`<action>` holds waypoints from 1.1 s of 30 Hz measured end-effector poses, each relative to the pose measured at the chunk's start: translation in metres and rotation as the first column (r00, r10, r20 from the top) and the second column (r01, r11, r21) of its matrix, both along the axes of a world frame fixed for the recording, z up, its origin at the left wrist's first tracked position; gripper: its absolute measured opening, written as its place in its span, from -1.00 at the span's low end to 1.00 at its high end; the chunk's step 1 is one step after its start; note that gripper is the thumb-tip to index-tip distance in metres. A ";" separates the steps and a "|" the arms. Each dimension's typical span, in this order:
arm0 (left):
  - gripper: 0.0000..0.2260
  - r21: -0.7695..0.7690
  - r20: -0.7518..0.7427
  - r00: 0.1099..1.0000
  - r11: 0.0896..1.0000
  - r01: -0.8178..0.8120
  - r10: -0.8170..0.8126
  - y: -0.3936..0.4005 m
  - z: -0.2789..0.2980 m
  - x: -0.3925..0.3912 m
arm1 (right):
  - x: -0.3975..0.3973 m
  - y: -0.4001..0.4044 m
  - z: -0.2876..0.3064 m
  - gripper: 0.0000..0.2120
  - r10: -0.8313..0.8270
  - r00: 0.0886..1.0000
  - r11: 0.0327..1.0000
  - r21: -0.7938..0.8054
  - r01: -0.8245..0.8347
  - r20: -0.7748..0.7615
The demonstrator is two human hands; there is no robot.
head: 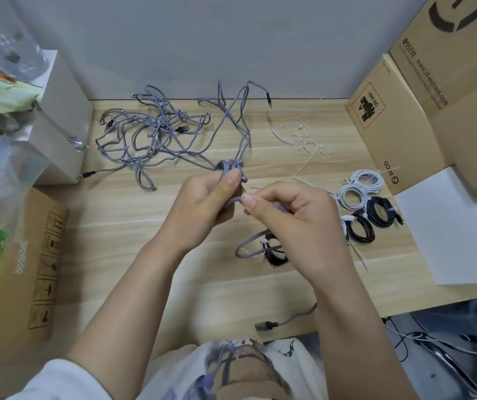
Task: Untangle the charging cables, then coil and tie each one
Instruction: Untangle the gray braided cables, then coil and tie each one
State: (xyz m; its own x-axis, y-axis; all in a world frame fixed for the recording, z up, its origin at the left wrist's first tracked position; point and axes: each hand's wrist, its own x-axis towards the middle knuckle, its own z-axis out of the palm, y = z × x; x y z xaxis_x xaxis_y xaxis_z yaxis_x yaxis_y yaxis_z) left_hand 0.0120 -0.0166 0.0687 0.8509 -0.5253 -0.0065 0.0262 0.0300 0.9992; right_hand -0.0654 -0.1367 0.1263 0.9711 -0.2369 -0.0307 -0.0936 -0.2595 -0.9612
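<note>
Because the grey braided cable (233, 183) is judged light, limp and a little springy, its coil is best gripped across the gathered loops, as is done now: the left hand (202, 203) pinches the bundle above the wooden desk (144, 241), while the right hand (286, 209) is closed round the strand being wound on. It is seen as a woven, matte cord trailing back to the tangled heap (156, 131) near the wall, with dark plugs at its ends.
</note>
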 end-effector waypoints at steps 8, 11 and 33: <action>-0.54 -0.425 -0.217 0.743 0.746 0.512 -0.633 0.016 0.011 -0.002 | 0.001 -0.009 0.002 -0.79 -0.122 0.988 0.992 0.012 0.122 0.090; -0.66 -0.763 -0.073 0.545 0.399 0.509 -0.835 0.020 0.019 0.001 | 0.004 -0.014 0.001 -0.79 -0.156 0.980 0.988 0.001 0.157 0.125; -0.77 -0.765 -0.626 0.694 0.108 -0.635 -0.355 0.029 0.035 0.024 | 0.002 -0.022 -0.032 -0.73 -0.005 0.985 0.892 -0.446 -0.073 -0.171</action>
State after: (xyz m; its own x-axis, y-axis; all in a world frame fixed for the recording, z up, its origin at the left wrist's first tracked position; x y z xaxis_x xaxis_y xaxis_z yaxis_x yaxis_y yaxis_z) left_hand 0.0362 0.0125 0.1033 0.9221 -0.3644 -0.1300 0.3376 0.9220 -0.1897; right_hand -0.0631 -0.1588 0.0940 0.9692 -0.2301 -0.0874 -0.2223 -0.6656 -0.7125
